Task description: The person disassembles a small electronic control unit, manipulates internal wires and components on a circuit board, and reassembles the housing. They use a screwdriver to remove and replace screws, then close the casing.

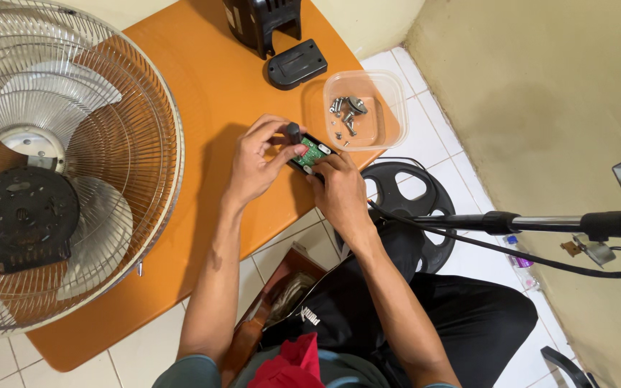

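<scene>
A small green circuit board (313,151) in a black switch housing was held over the near right edge of the orange table (203,86). It was pinched by the left hand (256,162) at a black knob (294,132), and the right hand (339,188) was clamped on its near end. It was judged light, stiff and fragile, best gripped by the edges. Just beyond, a clear plastic tub (393,108) was seen holding loose screws (345,113). A wire fan cage (59,165) was laid far left.
</scene>
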